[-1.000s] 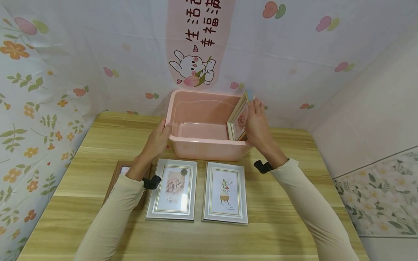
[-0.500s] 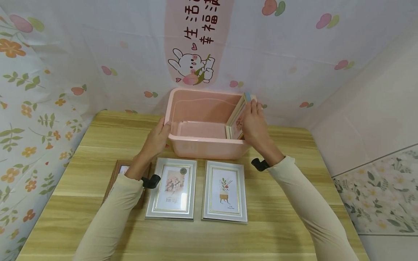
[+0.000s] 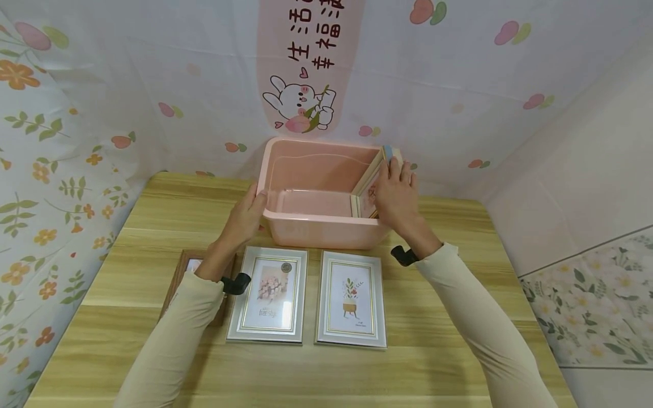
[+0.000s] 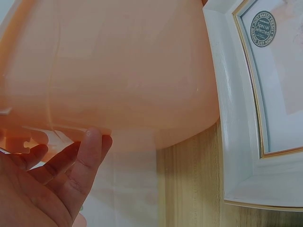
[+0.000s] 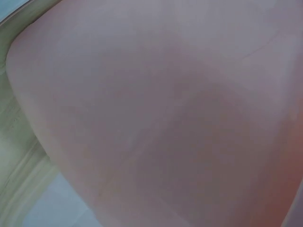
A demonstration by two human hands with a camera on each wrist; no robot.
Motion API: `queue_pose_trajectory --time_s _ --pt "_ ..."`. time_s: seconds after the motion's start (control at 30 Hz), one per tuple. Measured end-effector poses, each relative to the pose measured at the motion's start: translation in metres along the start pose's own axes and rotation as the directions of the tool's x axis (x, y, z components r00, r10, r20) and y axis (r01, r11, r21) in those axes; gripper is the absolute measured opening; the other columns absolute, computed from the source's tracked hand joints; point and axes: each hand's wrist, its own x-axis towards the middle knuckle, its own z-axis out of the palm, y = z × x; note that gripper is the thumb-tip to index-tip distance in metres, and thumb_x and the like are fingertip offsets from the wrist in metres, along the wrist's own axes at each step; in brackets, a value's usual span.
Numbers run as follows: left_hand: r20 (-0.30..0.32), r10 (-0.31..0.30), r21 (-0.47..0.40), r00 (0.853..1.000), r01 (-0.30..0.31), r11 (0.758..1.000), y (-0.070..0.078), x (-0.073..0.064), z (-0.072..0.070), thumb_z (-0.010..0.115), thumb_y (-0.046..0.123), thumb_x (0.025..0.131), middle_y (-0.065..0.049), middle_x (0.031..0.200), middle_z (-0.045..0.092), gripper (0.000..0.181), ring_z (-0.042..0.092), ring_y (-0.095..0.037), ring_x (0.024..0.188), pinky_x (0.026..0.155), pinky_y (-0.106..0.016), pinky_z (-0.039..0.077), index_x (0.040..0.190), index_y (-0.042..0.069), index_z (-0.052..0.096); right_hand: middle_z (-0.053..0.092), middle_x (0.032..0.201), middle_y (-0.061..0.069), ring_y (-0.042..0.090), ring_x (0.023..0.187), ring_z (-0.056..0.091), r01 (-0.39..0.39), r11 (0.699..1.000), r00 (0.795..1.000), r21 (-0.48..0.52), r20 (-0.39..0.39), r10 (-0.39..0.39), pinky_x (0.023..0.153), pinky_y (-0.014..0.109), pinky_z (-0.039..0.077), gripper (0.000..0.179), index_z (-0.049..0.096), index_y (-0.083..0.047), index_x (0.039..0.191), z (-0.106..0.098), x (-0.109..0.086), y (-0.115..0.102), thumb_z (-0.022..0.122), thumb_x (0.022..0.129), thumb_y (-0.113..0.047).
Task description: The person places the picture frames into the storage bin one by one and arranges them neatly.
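Observation:
My left hand [image 3: 246, 216] grips the left rim of a pink plastic basin [image 3: 326, 231], its fingers curled against the wall in the left wrist view. Inside the basin's right end, a cream picture frame [image 3: 364, 204] leans on the wall, its picture facing left. A pale edge with a blue part [image 3: 389, 153] shows at its top, behind it. My right hand [image 3: 398, 195] lies over the frame's side and the basin's right rim, fingers spread and thumb hidden. The right wrist view shows the basin's outer wall [image 5: 142, 104], without fingers.
Two white frames lie flat before the basin: a flower-picture frame [image 3: 267, 294] and a potted-plant frame [image 3: 351, 299]. A brown wooden frame [image 3: 178, 272] sits partly under the left forearm. Patterned cloth [image 3: 204, 85] hangs behind the wooden table [image 3: 433, 351].
The leaning frame has sunk lower and tilted further right against the basin's wall. My right hand has moved slightly down and left, its fingers now more spread. The left hand stays on the rim.

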Motion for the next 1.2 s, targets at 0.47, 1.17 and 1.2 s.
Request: queue_pose_trajectory --time_s 0.47,1.17,1.2 --pt "0.0 0.011 -0.012 1.0 -0.011 1.0 0.0 -0.001 0.002 0.026 0.047 0.105 -0.021 0.129 0.054 0.056 0.056 -0.035 0.095 0.067 -0.055 0.057 0.15 0.014 0.034 0.014 0.161 0.028 0.052 0.147 0.008 -0.006 0.995 1.0 0.104 0.018 0.004 0.117 0.066 0.016 0.064 0.016 -0.001 0.155 -0.003 -0.002 0.008 0.043 0.098 -0.011" --pt "-0.013 0.013 -0.013 1.0 -0.013 1.0 -0.002 0.0 0.001 0.027 0.047 0.104 -0.02 0.125 0.056 0.056 0.056 -0.034 0.097 0.066 -0.055 0.057 0.148 0.014 0.036 0.023 0.156 0.033 0.05 0.142 0.028 0.106 0.91 0.991 0.401 -0.116 -0.065 0.114 0.063 0.028 0.066 0.025 0.008 0.152 -0.015 -0.018 0.032 0.053 0.101 -0.022" --pt "-0.013 0.012 -0.013 1.0 -0.012 1.0 -0.002 0.0 0.001 0.027 0.047 0.105 -0.02 0.125 0.056 0.056 0.056 -0.034 0.097 0.066 -0.055 0.057 0.149 0.014 0.036 0.023 0.156 0.033 0.049 0.142 0.029 0.106 0.908 0.991 0.405 -0.117 -0.064 0.114 0.063 0.029 0.066 0.025 0.008 0.152 -0.015 -0.019 0.034 0.052 0.101 -0.023"
